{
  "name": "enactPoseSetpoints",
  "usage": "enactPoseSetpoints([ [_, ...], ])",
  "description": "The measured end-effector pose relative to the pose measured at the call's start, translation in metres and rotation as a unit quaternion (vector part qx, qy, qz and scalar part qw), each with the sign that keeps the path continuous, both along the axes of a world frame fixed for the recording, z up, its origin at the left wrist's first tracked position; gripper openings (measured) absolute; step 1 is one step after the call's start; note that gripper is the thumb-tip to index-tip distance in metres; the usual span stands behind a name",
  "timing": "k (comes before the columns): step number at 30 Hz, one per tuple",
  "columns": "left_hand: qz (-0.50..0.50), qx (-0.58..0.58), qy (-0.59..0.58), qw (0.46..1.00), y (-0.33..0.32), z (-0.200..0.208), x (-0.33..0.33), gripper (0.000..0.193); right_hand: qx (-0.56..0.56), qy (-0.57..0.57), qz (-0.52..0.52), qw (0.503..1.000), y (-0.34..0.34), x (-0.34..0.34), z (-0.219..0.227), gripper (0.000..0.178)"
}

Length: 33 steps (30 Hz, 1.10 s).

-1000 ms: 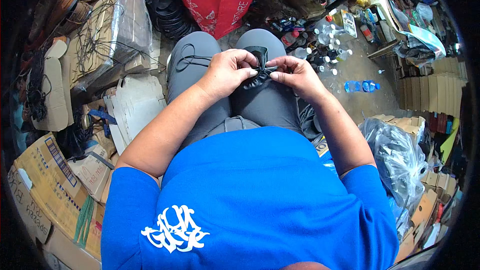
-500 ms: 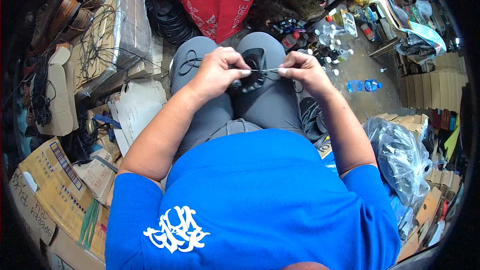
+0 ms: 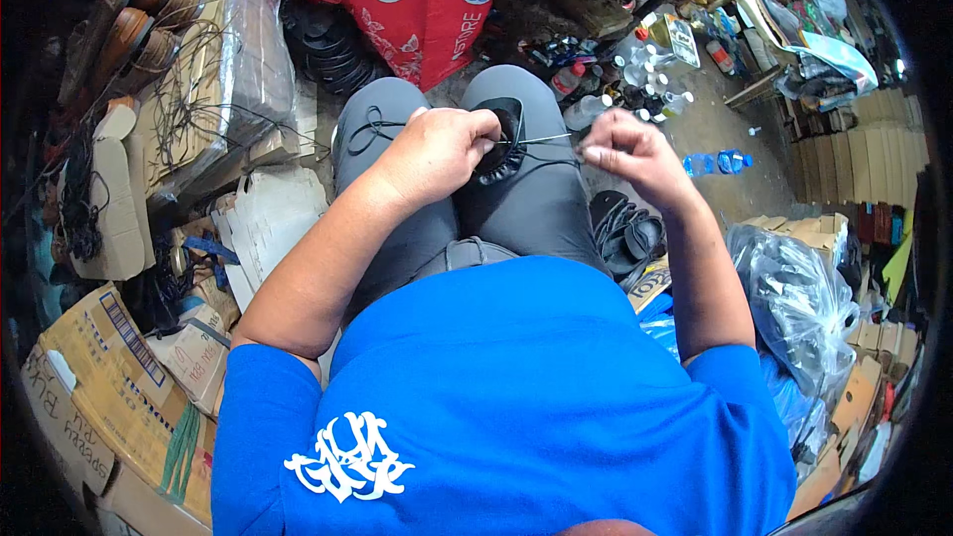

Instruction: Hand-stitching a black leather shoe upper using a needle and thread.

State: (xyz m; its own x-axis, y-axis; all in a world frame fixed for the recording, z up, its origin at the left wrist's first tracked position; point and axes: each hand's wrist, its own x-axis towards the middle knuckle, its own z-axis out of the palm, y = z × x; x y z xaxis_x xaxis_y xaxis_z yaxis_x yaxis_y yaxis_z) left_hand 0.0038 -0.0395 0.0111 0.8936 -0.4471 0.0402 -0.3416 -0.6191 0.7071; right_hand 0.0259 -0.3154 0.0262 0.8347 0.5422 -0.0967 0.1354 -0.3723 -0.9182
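On my thighs lies a black shoe upper (image 3: 501, 169) with a puckered edge; part of it is covered by my left hand (image 3: 437, 154). The fingers of that hand are closed at the upper's left side. From the upper a pale, thin thread (image 3: 546, 139) runs rightward to my right hand (image 3: 635, 154). Thumb and index finger of the right hand are pinched together at the thread's end, slightly smeared by motion. A dark cord (image 3: 372, 129) loops over my left knee, and another dark strand trails right of the upper.
A red shopping bag (image 3: 417, 10) stands ahead of my knees. Bottles (image 3: 635, 69) crowd the floor at the far right. Cardboard pieces (image 3: 268, 228) and boxes (image 3: 109, 367) are stacked on the left. A clear plastic bag (image 3: 794, 298) and black footwear (image 3: 627, 233) lie to my right.
My right hand has moved right and slightly nearer, away from the upper, and a longer stretch of thread shows. The left hand stays beside the upper.
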Motion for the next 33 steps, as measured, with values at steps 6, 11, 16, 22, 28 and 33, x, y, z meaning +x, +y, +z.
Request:
enactPoseSetpoints([
  [6,-0.050,0.071,-0.108,0.990,-0.010,0.001,-0.001,0.015,-0.252,-0.290,-0.059,0.921,0.018,0.051,-0.020,0.016],
  [11,-0.066,0.109,-0.121,0.984,0.000,0.001,-0.002,0.014,-0.276,-0.379,0.091,0.878,0.038,0.017,0.025,0.011],
  [16,-0.087,0.102,-0.148,0.980,0.004,-0.006,0.003,0.013,-0.402,-0.401,0.215,0.795,0.064,0.008,0.018,0.009],
  [22,-0.084,0.110,-0.148,0.979,0.045,-0.015,-0.006,0.015,-0.348,-0.362,0.219,0.837,0.040,0.023,-0.002,0.009],
  [28,0.155,-0.035,-0.018,0.987,0.146,-0.004,-0.045,0.004,-0.211,-0.041,-0.055,0.975,-0.050,0.035,-0.009,0.008],
  [33,0.105,-0.460,0.057,0.880,0.100,0.056,-0.022,0.008,0.304,0.131,-0.146,0.932,0.004,0.039,0.012,0.022],
])
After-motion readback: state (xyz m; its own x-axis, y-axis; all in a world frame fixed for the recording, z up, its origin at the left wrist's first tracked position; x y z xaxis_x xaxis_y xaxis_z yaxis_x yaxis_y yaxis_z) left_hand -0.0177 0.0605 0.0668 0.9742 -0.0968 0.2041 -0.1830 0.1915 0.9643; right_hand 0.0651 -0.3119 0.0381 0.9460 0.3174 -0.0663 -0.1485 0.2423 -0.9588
